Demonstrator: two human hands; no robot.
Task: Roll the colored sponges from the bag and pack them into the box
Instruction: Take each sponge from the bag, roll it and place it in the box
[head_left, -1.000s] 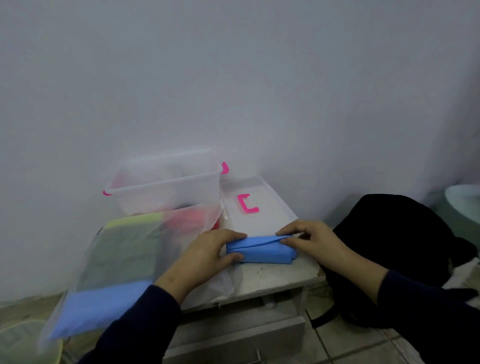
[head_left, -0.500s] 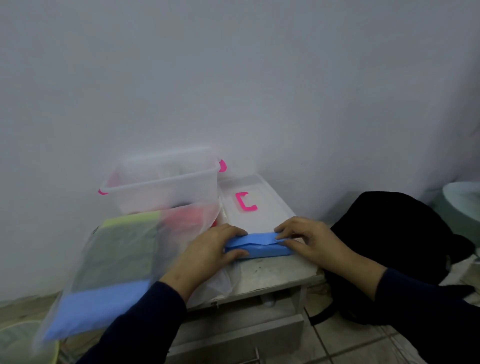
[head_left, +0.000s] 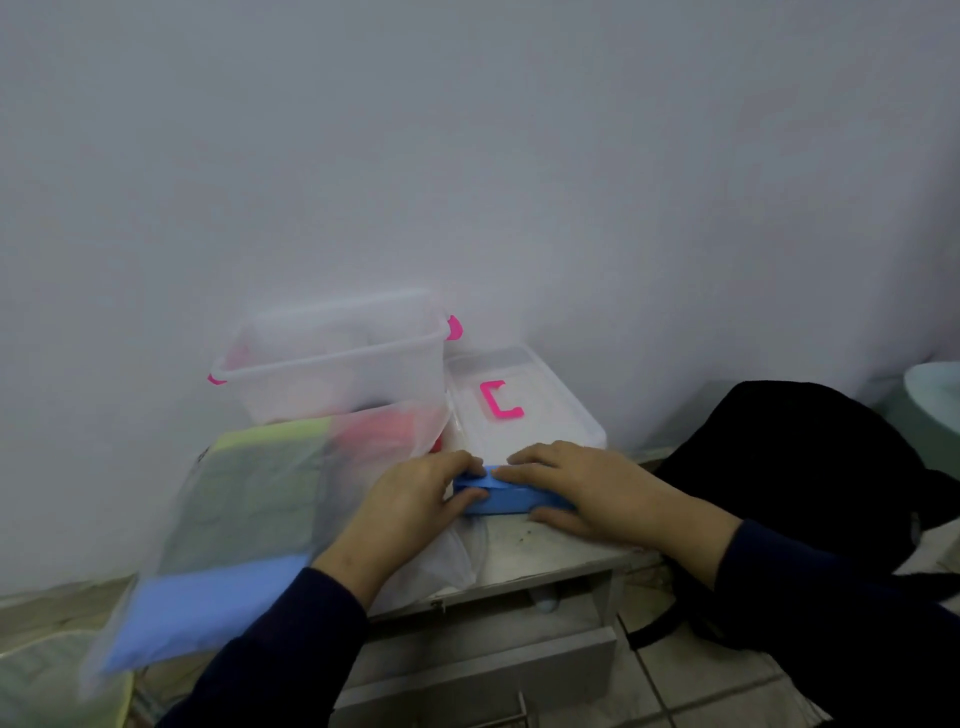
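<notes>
Black backpack (head_left: 800, 467) on tiled floor (head_left: 691, 670) beside grey cabinet (head_left: 519, 566)

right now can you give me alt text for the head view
Two hands, left and right, grip a rolled blue sponge on a small table. A clear bag of colored sponges lies to the left, with an open clear box and its lid behind.

Dim, flat, cool-toned light with no clear source. Soft shadows only, beneath the cabinet top (head_left: 545, 564) and beside the black bag (head_left: 810, 467). No glare. Slightly soft overall, blurred most on the plastic bag (head_left: 249, 499) at lower left. Wide-angle bending toward the edges.
</notes>
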